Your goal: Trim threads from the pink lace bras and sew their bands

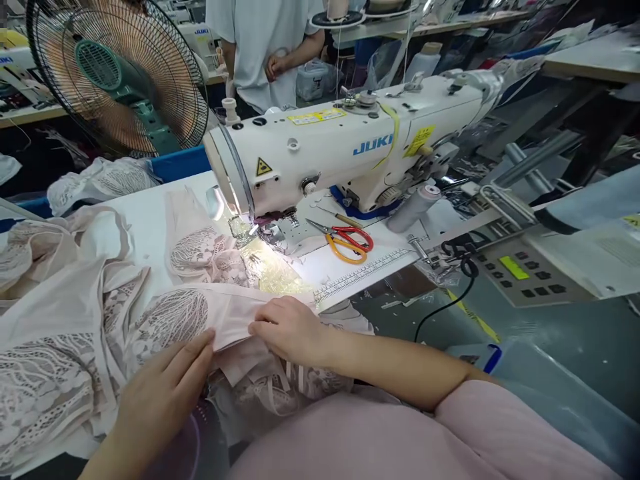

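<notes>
A pale pink lace bra [233, 312] lies along the front of the sewing table, and both hands grip its smooth side band. My left hand [173, 380] holds the band's lower edge beside the lace cup, fingers closed with the thumb hidden. Farther right, my right hand [287, 328] pinches the same band, its fingers curled over the cloth. Just beyond the hands stands a white sewing machine [320, 153], its lit needle area [260, 233] close to more lace cloth [205, 250]. Scissors [347, 243] with red and orange handles rest right of the needle.
Several more lace bras [50, 360] are heaped at the left. A large fan [115, 73] stands behind the table, near a person in a white shirt [270, 47]. A grey thread cone [415, 208] and a control panel [525, 270] are at the right. A ruler strip [363, 272] runs along the table edge.
</notes>
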Motion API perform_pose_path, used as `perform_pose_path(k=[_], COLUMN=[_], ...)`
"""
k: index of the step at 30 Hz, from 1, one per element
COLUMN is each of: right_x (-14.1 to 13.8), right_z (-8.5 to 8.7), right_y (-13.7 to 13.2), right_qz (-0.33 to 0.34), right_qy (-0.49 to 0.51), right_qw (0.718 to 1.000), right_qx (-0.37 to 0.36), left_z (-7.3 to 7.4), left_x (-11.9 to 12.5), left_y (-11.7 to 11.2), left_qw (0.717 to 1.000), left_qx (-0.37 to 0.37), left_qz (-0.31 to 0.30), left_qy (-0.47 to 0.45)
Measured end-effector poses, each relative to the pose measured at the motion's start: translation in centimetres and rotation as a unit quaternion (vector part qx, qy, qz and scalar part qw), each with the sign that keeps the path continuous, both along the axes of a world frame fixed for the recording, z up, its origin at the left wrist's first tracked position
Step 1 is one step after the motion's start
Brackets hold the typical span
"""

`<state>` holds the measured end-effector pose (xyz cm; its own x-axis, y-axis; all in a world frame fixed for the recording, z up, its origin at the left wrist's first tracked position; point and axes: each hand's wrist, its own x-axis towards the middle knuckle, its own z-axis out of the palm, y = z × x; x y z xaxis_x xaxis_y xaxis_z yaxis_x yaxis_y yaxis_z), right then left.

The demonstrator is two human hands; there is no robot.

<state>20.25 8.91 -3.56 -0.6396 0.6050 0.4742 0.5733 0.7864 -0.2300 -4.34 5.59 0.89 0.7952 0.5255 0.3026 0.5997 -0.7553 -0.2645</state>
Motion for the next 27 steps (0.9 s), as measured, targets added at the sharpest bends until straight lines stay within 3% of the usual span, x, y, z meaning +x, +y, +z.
perform_pose_path(k=[5, 11, 17, 20, 22, 24, 25, 27], right_x=[4.1, 8.3, 8.9, 9.6, 10.2, 10.5, 10.4, 9.8], right_z=[-1.2, -2.8, -3.3, -2.7, -2.3, -2.1, -2.2, -2.8], right_y=[0.0, -1.3, -2.3, -2.6, -3.0, -3.6, -3.9, -4.4], right_qz=[0.006, -0.049, -0.092, -0.146, -0.205, -0.248, -0.255, -0.247], right_qy=[0.029, 0.059, 0.087, 0.131, 0.214, 0.297, 0.326, 0.359], right_qw=[0.999, 0.997, 0.991, 0.975, 0.926, 0.843, 0.804, 0.751], right_qx=[0.011, -0.032, -0.047, -0.107, -0.233, -0.373, -0.428, -0.496], left_z=[-2.8, -6.2, -6.3, -5.8, -5.6, -5.4, -5.4, -5.2], left_x=[1.4, 1.9, 1.1, 1.5, 1.8, 2.1, 2.3, 2.5], left_y=[-1.8, -3.3, -3.4, -3.3, -3.2, -3.0, -3.0, -2.9], left_qw=[0.997, 0.993, 0.99, 0.989, 0.99, 0.99, 0.99, 0.988], left_qx=[-0.071, -0.085, -0.104, -0.084, -0.078, -0.073, -0.071, -0.061], left_qz=[0.022, 0.027, 0.03, 0.022, 0.018, 0.012, 0.008, 0.0], left_qy=[0.002, -0.073, -0.089, -0.119, -0.117, -0.116, -0.122, -0.141])
